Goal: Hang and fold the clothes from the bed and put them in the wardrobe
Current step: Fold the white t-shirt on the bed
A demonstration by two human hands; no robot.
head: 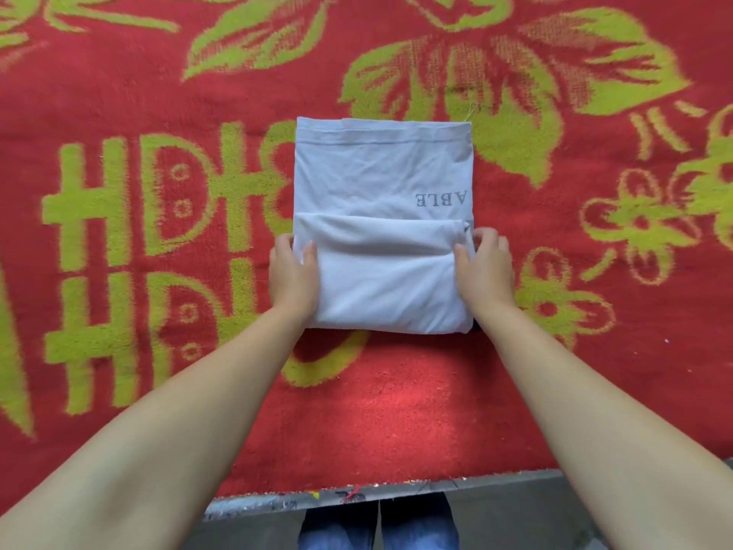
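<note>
Two hands on one garment. Our left hand (293,271) pinches the near-left edge of the white T-shirt (380,224), thumb on top, fingers tucked under the folded flap. Our right hand (484,264) grips the near-right edge the same way, fingers curled round it. The hands sit apart, one at each side of the shirt. The shirt lies mostly folded into a rectangle, near part doubled over, grey lettering showing beyond the flap, hem at the far edge. Under the shirt: a red blanket (396,410) with green flowers, covering the bed. We judge the shirt light, soft, limp; it will sag if lifted by one corner, so take both side edges or slide flat palms under.
</note>
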